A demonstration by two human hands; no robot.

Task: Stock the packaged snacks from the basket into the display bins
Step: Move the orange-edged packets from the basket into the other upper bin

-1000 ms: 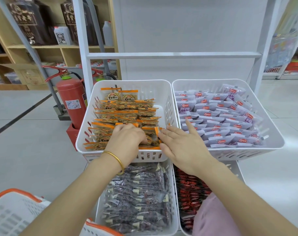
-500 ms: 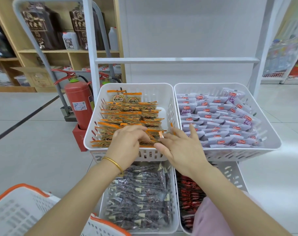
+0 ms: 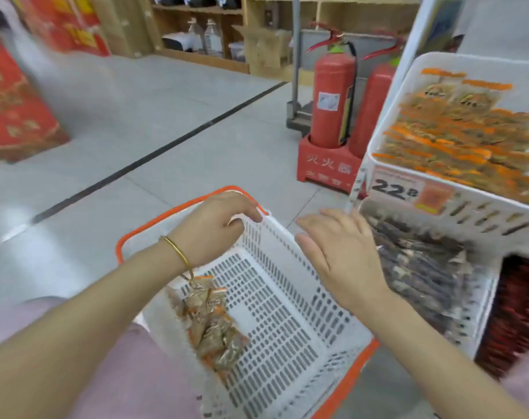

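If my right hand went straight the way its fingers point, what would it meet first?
Probably the basket rim beside the left hand; depth unclear, so the right hand may pass above.

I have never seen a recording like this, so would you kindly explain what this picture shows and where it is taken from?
There is no machine here: one wide-angle camera worn on a person's head looks down at their two bare hands. Before them is a white basket with an orange rim, holding a few snack packets. The left hand is at its far rim with bent fingers; whether it grips is unclear. The right hand hovers open above the basket and holds nothing. On the right are display bins: the upper bin holds orange-edged packets, the lower bin dark packets. Two red fire extinguishers stand behind.
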